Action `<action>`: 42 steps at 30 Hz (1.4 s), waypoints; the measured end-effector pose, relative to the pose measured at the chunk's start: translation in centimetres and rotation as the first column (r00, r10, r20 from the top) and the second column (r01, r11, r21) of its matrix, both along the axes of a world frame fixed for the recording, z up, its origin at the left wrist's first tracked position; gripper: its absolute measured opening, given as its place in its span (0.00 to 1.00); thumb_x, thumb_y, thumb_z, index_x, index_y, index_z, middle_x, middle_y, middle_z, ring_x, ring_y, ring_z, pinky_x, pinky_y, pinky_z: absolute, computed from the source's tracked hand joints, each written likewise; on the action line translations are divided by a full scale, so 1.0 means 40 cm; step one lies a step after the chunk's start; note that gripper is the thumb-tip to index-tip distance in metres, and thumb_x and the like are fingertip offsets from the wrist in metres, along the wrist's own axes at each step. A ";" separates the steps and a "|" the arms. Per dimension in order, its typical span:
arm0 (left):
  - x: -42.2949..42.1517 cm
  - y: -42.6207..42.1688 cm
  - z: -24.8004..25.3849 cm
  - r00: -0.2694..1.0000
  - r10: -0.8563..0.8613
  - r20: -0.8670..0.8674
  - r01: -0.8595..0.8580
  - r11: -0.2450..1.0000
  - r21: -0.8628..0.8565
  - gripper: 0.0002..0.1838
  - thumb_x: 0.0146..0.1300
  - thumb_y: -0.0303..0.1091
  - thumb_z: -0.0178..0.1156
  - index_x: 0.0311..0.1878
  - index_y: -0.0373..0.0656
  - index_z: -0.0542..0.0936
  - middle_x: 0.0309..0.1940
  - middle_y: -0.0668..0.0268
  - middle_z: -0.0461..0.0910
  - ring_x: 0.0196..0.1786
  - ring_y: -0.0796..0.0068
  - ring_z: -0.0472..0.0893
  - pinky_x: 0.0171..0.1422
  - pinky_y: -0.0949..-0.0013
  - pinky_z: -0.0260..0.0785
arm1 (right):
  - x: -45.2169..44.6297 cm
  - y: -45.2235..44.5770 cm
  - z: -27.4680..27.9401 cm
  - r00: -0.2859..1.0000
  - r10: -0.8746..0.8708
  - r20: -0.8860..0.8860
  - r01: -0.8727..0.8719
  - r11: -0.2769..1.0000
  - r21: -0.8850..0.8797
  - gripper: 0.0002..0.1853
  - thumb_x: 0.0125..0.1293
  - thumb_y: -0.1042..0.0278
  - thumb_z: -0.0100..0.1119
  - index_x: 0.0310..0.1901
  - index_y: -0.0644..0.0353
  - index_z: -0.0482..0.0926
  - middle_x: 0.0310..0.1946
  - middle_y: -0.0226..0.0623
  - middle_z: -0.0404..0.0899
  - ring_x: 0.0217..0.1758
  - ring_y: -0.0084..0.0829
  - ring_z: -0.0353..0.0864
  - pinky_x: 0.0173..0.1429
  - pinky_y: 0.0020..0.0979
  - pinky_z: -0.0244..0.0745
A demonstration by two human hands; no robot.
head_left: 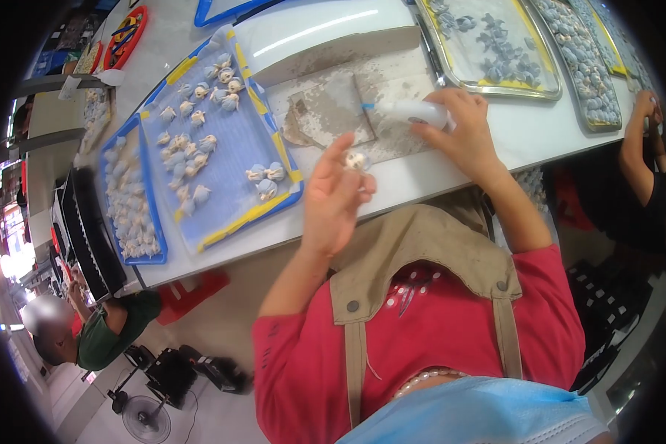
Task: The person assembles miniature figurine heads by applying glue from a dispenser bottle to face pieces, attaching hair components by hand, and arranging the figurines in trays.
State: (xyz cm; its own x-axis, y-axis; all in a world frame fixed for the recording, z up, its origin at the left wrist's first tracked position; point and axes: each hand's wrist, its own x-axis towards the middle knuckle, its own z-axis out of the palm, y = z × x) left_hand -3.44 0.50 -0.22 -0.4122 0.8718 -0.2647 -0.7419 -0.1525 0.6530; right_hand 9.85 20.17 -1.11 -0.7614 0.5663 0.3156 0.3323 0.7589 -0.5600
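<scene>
A small figurine head (357,160), cream with some blue-grey, is held in the fingers of my left hand (337,196), above the table's front edge. My right hand (462,129) is wrapped round a white squeeze bottle (418,112), whose thin blue tip points left over a stained work board (325,111). The bottle's tip is apart from the figurine. Left of my left hand lies a blue tray (233,166) lined with yellow tape, holding several similar cream-and-blue figurines (189,159) in loose groups.
Another blue tray (159,255) full of figurines stands at far left. Metal trays (522,92) with blue-grey pieces line the right. A red basket (126,37) with tools sits at the back left. One co-worker (107,333) is at left, another person's arm (636,148) at right.
</scene>
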 end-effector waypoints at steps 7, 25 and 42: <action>0.043 0.008 0.008 0.986 -0.066 0.153 0.073 0.996 -0.043 0.22 0.64 0.22 0.54 0.61 0.42 0.65 0.47 0.64 0.73 0.47 0.71 0.78 0.46 0.76 0.73 | 0.072 -0.059 0.046 0.952 -0.201 -0.230 -0.008 0.738 -0.675 0.15 0.58 0.62 0.66 0.41 0.62 0.75 0.36 0.34 0.77 0.38 0.23 0.75 0.44 0.25 0.68; 0.068 -0.023 0.017 0.916 -0.011 -0.402 -0.081 0.974 -0.212 0.19 0.63 0.23 0.58 0.57 0.33 0.69 0.53 0.57 0.75 0.42 0.74 0.81 0.42 0.78 0.71 | 0.093 -0.110 0.157 0.979 0.061 -0.193 -0.065 0.998 -0.016 0.18 0.39 0.62 0.77 0.28 0.61 0.79 0.24 0.33 0.72 0.34 0.35 0.68 0.41 0.32 0.64; 0.064 -0.032 0.024 0.920 -0.037 -0.391 -0.052 0.975 -0.214 0.19 0.62 0.21 0.58 0.57 0.33 0.70 0.46 0.59 0.78 0.42 0.78 0.79 0.44 0.79 0.71 | 0.061 -0.128 0.167 0.975 0.126 -0.183 -0.112 0.990 0.083 0.18 0.35 0.62 0.77 0.26 0.61 0.79 0.22 0.32 0.71 0.32 0.35 0.69 0.36 0.31 0.65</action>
